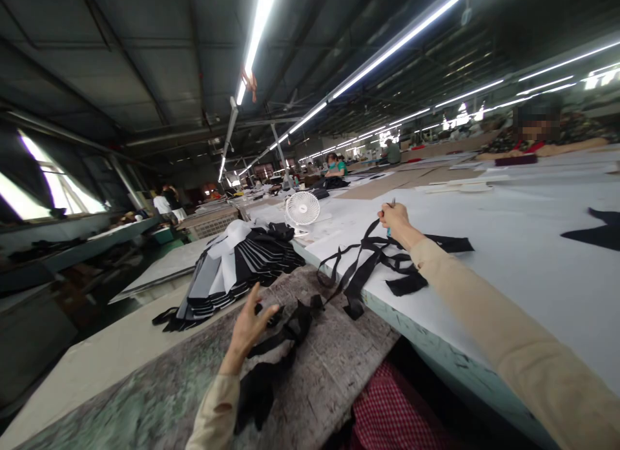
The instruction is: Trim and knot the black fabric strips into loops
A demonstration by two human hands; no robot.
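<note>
My left hand (250, 324) is over the mottled grey-brown board, its fingers apart and holding nothing I can see. Beside and below it lie crumpled black fabric scraps (298, 322). My right hand (396, 223) is closed around a slim tool (388, 232), blue below the fist with a dark pointed tip above; its exact kind is hidden by the fingers. That hand is over the white table, just above a tangle of black fabric strips (368, 259). Some of these strips hang over the table's edge toward the board.
A fanned stack of black, grey and white cut pieces (232, 263) sits left of a white fan (303, 208). The white table (508, 269) has a pale green edge. Another black piece (593, 230) lies far right. A co-worker (537, 130) is across the table.
</note>
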